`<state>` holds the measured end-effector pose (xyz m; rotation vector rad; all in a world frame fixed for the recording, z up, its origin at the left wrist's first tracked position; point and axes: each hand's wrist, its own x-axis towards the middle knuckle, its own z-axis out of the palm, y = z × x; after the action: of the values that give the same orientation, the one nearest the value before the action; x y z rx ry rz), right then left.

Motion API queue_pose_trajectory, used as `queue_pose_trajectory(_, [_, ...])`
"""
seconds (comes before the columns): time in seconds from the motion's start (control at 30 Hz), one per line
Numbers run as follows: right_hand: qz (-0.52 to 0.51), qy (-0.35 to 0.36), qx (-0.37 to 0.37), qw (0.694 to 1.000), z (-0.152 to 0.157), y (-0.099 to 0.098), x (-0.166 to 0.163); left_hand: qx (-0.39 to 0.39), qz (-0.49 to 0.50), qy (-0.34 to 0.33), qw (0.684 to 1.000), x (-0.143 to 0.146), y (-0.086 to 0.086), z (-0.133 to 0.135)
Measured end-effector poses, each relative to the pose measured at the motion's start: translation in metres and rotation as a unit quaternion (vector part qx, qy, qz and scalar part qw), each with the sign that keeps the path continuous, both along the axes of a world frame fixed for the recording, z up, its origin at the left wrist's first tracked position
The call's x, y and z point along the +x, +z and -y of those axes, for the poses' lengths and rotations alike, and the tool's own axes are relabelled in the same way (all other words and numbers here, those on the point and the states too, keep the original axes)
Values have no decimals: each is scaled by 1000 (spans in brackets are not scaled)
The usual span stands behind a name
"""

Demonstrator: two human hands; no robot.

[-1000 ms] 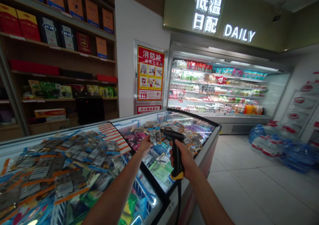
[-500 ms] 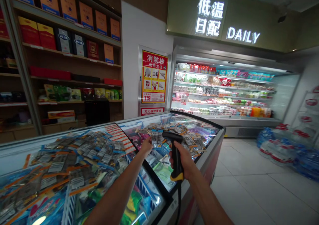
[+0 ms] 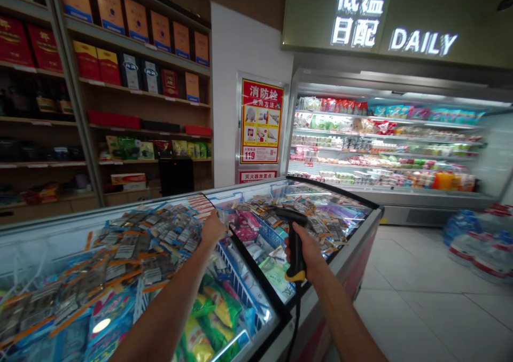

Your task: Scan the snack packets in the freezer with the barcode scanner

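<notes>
My right hand (image 3: 306, 247) is wrapped round the handle of a black and yellow barcode scanner (image 3: 295, 244), its head facing left over the freezer's glass lid. A cable hangs from the bottom of its handle. Over the black divider of the chest freezer, my left hand (image 3: 214, 227) is closed with its fingertips turned away from me. A small clear packet (image 3: 226, 219) shows blurred at those fingertips, partly hidden. Many flat packets with orange and blue edges (image 3: 128, 251) lie spread on the left lid. More such packets (image 3: 316, 220) lie on the right lid, beyond the scanner.
Under the glass are blue baskets (image 3: 269, 233) and green and yellow bags (image 3: 214, 303). Shelves of boxed goods (image 3: 138, 81) stand behind on the left. A lit open fridge (image 3: 372, 191) is at the back right, and shrink-wrapped water bottles (image 3: 476, 244) sit on the tiled floor (image 3: 417, 308).
My left hand has moved left with the packet, from beside the scanner head to the divider. My right hand still holds the scanner. The view has turned slightly left.
</notes>
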<state>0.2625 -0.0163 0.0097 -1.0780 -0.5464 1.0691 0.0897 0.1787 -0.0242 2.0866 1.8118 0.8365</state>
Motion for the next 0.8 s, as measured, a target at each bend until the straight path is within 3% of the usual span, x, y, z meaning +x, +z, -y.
queue_pose_trajectory(0.13, [-1, -2, -3, 1000, 0, -1, 3, 83, -107, 54, 989, -3, 1, 11])
queue_pose_trajectory(0.23, [-6, -5, 3, 1000, 1, -2, 4, 158, -189, 9, 969, 7, -8, 13])
queue_pose_trajectory(0.37, [-8, -10, 0, 1000, 2, -4, 6, 112, -245, -87, 959, 15, -25, 8])
queue_pose_trajectory(0.5, [-12, -9, 1, 1000, -1, -6, 11, 120, -267, -59, 954, -1, -31, -3])
queue_pose_trajectory(0.67, [-34, -6, -21, 999, -10, -12, 19, 79, -299, -16, 951, -28, -16, -15])
queue_pose_trajectory(0.8, [-39, -13, -13, 999, -16, -17, 24, 27, -311, 6, 950, -22, -3, -20])
